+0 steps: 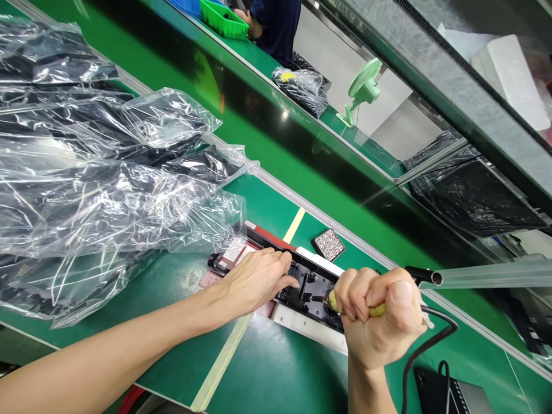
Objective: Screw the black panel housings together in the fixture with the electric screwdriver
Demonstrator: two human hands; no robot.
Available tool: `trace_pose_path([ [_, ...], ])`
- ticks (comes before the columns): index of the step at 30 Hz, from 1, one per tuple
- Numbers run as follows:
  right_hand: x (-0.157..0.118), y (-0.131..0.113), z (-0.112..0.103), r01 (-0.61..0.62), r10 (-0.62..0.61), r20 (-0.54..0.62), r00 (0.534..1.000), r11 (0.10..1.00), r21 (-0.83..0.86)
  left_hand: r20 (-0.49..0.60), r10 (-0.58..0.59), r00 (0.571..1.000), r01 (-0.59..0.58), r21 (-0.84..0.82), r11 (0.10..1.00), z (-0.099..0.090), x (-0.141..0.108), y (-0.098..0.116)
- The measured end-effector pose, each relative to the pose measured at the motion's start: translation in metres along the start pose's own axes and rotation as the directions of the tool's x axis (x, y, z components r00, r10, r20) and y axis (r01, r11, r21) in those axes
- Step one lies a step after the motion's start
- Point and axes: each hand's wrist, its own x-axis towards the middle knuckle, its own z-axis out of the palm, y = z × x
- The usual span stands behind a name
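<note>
My left hand (pixel 259 280) grips the left part of a long black plastic housing (pixel 317 283), fingers curled over its far edge and thumb across it. The housing lies with its ribbed inside facing up in a white fixture block (pixel 304 323). In a closed fist, my right hand (pixel 382 316) holds a corded tool with a yellow handle (pixel 332 300). Its thin metal tip points left and touches or nearly touches the inside of the housing; I cannot tell which. Most of the handle is hidden by my fingers. A black cord (pixel 409 356) trails from the tool's back end.
Plastic-wrapped black parts (pixel 107 190) cover the left side. A small black box of speckled metallic bits (pixel 329 244) stands behind the housing. A clear tube (pixel 487 275) and a dark device (pixel 452 391) are at right. Beyond the green conveyor (pixel 276 155) are a fan (pixel 364 83) and another person (pixel 278 29).
</note>
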Motion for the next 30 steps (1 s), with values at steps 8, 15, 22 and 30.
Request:
trace_pose_path([
  [8,-0.0005,0.0002,0.0000,0.001,-0.001,-0.007,1.000,1.000,-0.007,0.012,-0.006,1.000,0.006,0.014,1.000,-0.0027,0.0003,0.0010],
  [15,-0.0003,-0.0004,-0.0004,-0.019,0.019,-0.013,1.000,1.000,-0.003,0.001,-0.007,1.000,0.007,0.008,1.000,-0.0008,-0.0010,0.0004],
  [22,-0.0008,-0.0010,0.0001,-0.030,0.030,-0.018,0.999,1.000,0.004,-0.008,0.000,1.000,0.000,0.012,1.000,0.0023,-0.0009,-0.0019],
  [30,-0.0001,-0.0004,0.0005,-0.005,0.005,-0.015,1.000,1.000,0.005,0.011,-0.009,1.000,0.009,0.005,1.000,0.0016,-0.0001,-0.0015],
])
